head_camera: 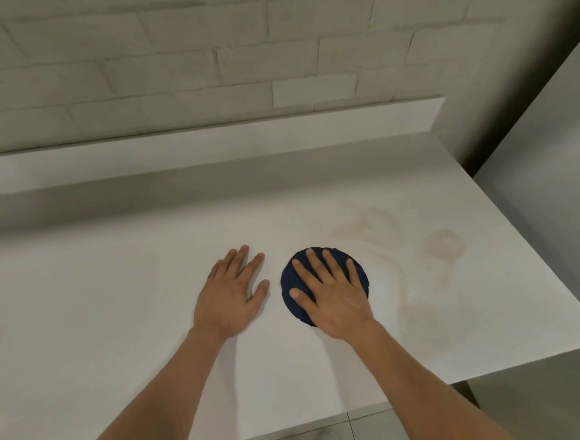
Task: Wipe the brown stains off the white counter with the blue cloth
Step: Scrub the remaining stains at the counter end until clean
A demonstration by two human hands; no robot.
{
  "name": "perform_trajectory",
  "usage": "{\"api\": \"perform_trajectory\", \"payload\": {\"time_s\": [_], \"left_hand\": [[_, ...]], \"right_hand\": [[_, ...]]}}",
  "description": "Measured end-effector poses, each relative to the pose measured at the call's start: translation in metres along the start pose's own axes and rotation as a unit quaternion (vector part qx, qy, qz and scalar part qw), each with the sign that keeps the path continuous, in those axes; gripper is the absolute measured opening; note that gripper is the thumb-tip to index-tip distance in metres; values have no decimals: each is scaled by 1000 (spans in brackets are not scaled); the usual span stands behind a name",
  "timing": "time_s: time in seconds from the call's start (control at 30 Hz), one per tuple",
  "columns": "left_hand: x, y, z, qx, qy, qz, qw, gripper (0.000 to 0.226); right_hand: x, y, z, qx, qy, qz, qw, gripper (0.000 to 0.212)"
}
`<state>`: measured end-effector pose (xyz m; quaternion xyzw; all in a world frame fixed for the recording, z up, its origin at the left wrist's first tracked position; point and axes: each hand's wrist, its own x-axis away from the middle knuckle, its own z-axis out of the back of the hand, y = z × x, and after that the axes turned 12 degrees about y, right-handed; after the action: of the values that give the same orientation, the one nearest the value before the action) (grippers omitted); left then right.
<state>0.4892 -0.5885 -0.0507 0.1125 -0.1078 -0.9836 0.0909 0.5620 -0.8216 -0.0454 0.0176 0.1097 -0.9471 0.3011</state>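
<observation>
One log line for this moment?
right hand: pressing blue cloth | left hand: flat on counter | brown stains: right of cloth

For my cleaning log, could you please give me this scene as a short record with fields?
surface: white counter below a white brick wall
tool: blue cloth, bunched into a round pad, lying on the counter
working hand: right hand flat on the cloth, fingers spread, no curled grip
other hand: left hand flat on bare counter, left of the cloth, not touching it
dirt: brown stains right of and beyond the cloth, including a ring mark
progress: stains still visible
</observation>
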Motion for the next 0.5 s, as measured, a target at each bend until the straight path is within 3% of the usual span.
{"api": "perform_trajectory", "payload": {"time_s": [0.1, 0.27, 0.4, 0.5], "left_hand": [[0, 0, -1, 1, -2, 2, 1000, 67], [0, 2, 1, 16, -7, 0, 1000, 66], [-5, 3, 9, 18, -33, -8, 999, 64], [-13, -9, 24, 72, -27, -5, 997, 59]], "right_hand": [[21, 13, 1, 3, 18, 0, 1000, 63], [-1, 27, 7, 19, 11, -80, 997, 64], [-25, 8, 4, 18, 1, -120, 993, 64], [-19, -22, -3, 13, 5, -100, 995, 64]]}}
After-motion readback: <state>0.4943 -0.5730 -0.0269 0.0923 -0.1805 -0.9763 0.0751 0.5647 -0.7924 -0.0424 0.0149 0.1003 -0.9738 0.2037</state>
